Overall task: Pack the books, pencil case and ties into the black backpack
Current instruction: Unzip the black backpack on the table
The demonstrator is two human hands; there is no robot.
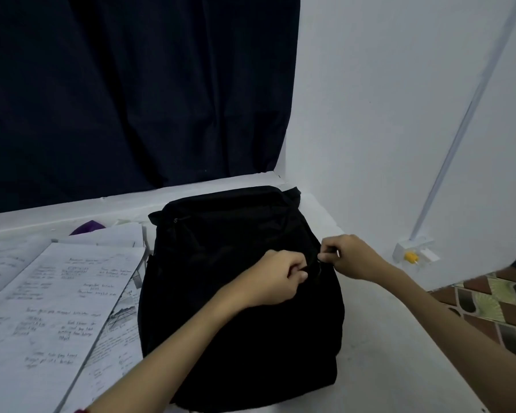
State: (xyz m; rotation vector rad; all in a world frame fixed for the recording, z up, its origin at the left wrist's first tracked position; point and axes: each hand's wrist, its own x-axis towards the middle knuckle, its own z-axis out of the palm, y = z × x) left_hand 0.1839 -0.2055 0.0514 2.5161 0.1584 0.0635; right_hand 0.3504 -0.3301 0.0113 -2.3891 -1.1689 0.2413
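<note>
on backpack (239,293) top, both hands pinch sth, prob zipper: l (273,278), r (347,257).

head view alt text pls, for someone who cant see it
Two hands pinch at the top front of a black backpack lying on a white surface: the left hand and the right hand close together. Open handwritten books lie left of it.

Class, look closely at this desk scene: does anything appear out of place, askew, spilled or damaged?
Nothing is spilled or visibly damaged. The papers lie fanned and overlapping at angles left of the black backpack, with something purple poking out behind them. The left hand and right hand pinch the backpack's upper side.
</note>
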